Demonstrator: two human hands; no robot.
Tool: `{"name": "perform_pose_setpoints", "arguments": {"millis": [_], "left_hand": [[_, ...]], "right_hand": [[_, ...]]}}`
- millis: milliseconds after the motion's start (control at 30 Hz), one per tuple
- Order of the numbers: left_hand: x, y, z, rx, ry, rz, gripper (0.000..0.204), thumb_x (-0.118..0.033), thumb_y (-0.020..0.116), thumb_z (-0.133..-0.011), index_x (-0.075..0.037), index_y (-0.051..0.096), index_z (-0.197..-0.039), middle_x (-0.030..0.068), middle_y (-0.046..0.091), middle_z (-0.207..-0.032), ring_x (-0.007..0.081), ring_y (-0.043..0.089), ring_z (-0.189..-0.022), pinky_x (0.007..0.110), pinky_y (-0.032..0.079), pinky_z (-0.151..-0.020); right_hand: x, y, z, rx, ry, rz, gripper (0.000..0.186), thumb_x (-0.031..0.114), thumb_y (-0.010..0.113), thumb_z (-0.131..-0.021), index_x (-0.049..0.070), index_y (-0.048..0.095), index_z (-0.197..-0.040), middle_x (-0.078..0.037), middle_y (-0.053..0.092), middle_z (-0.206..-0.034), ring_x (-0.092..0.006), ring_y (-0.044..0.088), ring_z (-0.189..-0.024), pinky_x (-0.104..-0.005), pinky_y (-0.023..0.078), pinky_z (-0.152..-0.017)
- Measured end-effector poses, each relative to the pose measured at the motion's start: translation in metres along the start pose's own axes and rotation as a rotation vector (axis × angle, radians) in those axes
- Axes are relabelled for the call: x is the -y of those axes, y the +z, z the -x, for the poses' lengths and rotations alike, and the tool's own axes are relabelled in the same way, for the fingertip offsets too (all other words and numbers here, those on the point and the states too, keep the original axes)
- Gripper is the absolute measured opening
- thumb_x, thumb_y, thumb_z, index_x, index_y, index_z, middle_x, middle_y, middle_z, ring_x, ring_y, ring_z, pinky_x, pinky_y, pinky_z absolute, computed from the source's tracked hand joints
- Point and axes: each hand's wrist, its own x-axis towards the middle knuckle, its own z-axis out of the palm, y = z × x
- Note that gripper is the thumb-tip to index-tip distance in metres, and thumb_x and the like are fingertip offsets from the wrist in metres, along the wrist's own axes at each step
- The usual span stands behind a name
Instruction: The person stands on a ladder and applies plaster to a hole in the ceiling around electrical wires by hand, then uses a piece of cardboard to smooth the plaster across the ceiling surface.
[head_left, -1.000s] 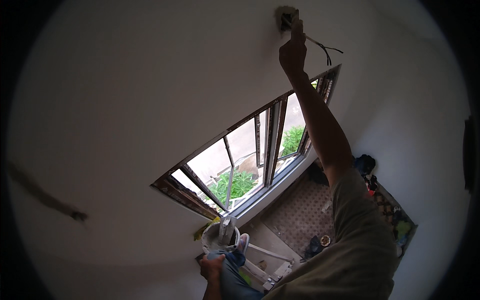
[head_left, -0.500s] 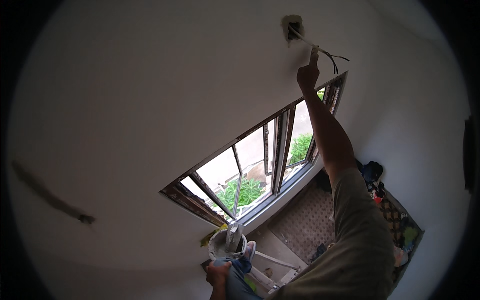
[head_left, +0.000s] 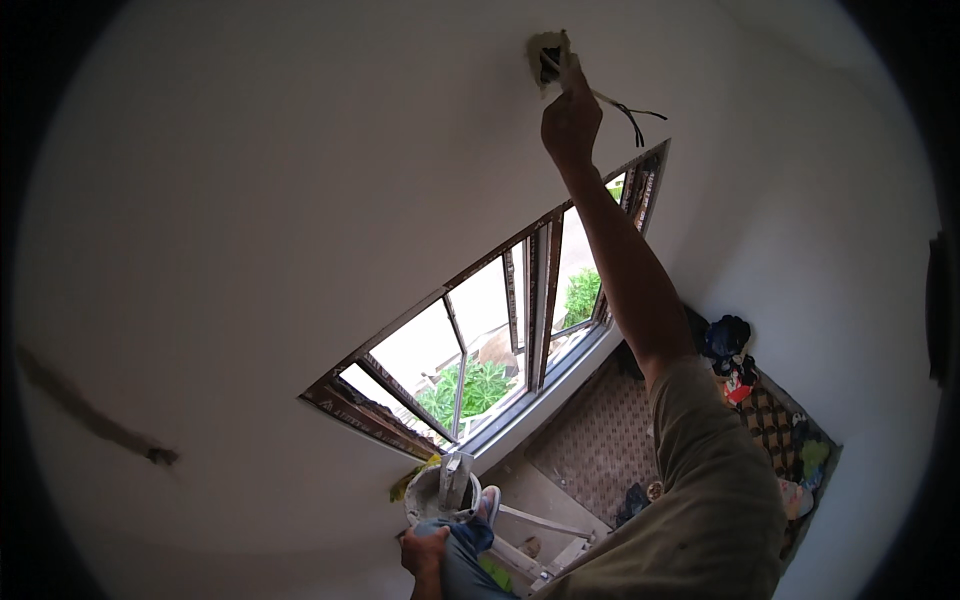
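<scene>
My right hand (head_left: 572, 118) is raised on a straight arm to a rough hole (head_left: 545, 48) in the white ceiling. Its fingers are closed on a small pale tool whose tip touches the hole's edge. Dark wires (head_left: 632, 112) hang out of the hole just right of the hand. Low in the view, my left hand (head_left: 425, 552) grips a white bucket (head_left: 428, 492) from below. A flat pale blade (head_left: 455, 472) stands in the bucket.
A window (head_left: 500, 340) with open sashes shows green plants outside. Below it are a patterned floor (head_left: 600, 440), white ladder rails (head_left: 540, 525) and a pile of coloured clothes (head_left: 760, 400) at the right wall. A dark streak (head_left: 95, 420) marks the wall at left.
My right hand dropped a little away from the hole, then came back up to it. The view tilted slightly. My left hand still holds the bucket.
</scene>
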Motion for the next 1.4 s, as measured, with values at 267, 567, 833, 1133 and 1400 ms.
{"name": "perform_pose_setpoints", "arguments": {"millis": [267,567,833,1133,1400], "left_hand": [[0.007,0.004,-0.006,-0.002,0.005,-0.024,0.083,-0.054,0.082,-0.061,-0.006,0.061,-0.125,0.0182,0.063,-0.122,0.0347,0.062,-0.113,0.045,0.049,-0.096],[0.016,0.011,-0.014,-0.007,0.035,-0.003,0.086,-0.054,0.082,-0.06,-0.002,0.06,-0.125,0.0226,0.062,-0.124,0.037,0.06,-0.116,0.046,0.048,-0.098],[0.037,0.018,-0.015,-0.056,0.213,-0.066,0.065,-0.063,0.068,-0.076,-0.014,0.067,-0.119,0.0184,0.069,-0.112,0.0373,0.066,-0.103,0.049,0.054,-0.084],[0.055,0.028,-0.014,-0.032,0.22,-0.177,0.066,-0.062,0.069,-0.077,-0.01,0.066,-0.118,0.02,0.069,-0.108,0.0392,0.066,-0.098,0.049,0.055,-0.083],[0.019,-0.004,0.011,-0.03,0.255,-0.103,0.07,-0.059,0.073,-0.076,-0.007,0.064,-0.12,0.0214,0.068,-0.106,0.0387,0.065,-0.102,0.049,0.054,-0.085]], "right_hand": [[-0.077,0.037,-0.107,0.213,0.112,0.319,0.056,0.016,0.064,-0.081,-0.002,0.048,-0.132,-0.024,0.064,-0.107,-0.04,0.066,-0.097,-0.0462,0.054,-0.082],[0.025,0.011,0.046,0.149,0.067,-0.136,0.054,-0.01,0.042,-0.084,-0.002,0.048,-0.137,-0.027,0.062,-0.123,-0.0432,0.06,-0.113,-0.0425,0.047,-0.101],[-0.133,0.017,0.026,-0.04,-0.082,0.253,0.062,-0.012,0.041,-0.084,-0.005,0.036,-0.145,-0.03,0.05,-0.137,-0.0413,0.053,-0.126,-0.0423,0.047,-0.103],[-0.119,0.043,-0.06,0.263,-0.195,-0.297,0.043,0.002,0.044,-0.096,0.0,0.044,-0.138,-0.023,0.054,-0.131,-0.041,0.053,-0.119,-0.0466,0.042,-0.102],[-0.146,0.013,-0.035,0.192,-0.551,0.142,0.055,-0.003,0.04,-0.093,0.004,0.033,-0.147,-0.027,0.055,-0.129,-0.0409,0.058,-0.115,-0.0426,0.053,-0.094]]}}
